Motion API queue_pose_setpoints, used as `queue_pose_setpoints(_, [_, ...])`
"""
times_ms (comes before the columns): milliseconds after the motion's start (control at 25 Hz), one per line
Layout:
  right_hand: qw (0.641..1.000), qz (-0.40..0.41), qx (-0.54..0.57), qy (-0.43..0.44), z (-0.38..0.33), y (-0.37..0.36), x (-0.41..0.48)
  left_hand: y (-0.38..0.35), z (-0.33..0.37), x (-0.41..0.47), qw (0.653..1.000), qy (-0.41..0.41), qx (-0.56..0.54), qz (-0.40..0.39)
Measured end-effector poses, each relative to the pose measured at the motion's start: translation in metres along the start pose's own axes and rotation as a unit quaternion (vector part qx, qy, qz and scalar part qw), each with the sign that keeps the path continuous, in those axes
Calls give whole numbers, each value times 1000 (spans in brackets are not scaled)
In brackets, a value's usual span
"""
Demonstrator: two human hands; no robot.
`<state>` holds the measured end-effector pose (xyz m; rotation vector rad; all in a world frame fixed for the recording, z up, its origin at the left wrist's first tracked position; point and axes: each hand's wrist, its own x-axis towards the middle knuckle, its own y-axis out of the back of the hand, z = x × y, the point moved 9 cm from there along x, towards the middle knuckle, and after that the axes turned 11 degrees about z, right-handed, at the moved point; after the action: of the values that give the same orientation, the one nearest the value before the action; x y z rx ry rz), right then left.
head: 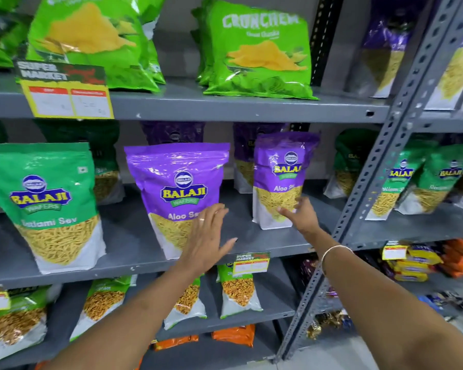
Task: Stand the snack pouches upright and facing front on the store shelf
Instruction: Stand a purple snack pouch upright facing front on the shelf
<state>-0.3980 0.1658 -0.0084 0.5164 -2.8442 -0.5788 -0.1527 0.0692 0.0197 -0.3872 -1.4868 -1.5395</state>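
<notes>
On the middle grey shelf two purple Aloo Sev pouches stand upright, facing front. The nearer purple pouch is at the shelf's front edge. My left hand lies flat against its lower right side with fingers spread, holding nothing. The farther purple pouch stands further back to the right. My right hand touches its lower right corner with loosely curled fingers; a firm grip is not clear. More purple pouches stand behind both. A green Ratlami Sev pouch stands at the left.
Green Crunchem bags fill the shelf above, with a yellow price tag on its edge. A grey perforated upright runs beside my right arm. Green pouches stand to its right. The lower shelf holds green snack packs.
</notes>
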Motion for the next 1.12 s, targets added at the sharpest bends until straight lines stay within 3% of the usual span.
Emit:
queue_pose_setpoints(80, [1000, -19, 7, 4, 6, 13, 25, -34, 16, 28, 998, 37, -25, -53])
queue_pose_setpoints(200, [998, -60, 7, 16, 17, 16, 67, -96, 19, 60, 965, 211, -119, -99])
queue_pose_setpoints(320, [988, -139, 60, 27, 22, 1, 92, -150, 4, 67, 887, 401, -199, -115])
queue_pose_setpoints(440, [974, -204, 97, 10, 27, -15, 100, -186, -5, 56, 811, 510, -274, -86])
queue_pose_setpoints(560, [959, -250, 132, 10, 29, -30, 98, -200, -13, 46, 793, 534, -288, -54])
queue_pose_setpoints(680, [959, -248, 141, -4, 36, -32, 100, -202, -17, 41, 789, 546, -278, -46])
queue_pose_setpoints(1120, [962, -249, 108, -27, 51, 5, 64, -142, 44, 25, 821, 530, -204, -54])
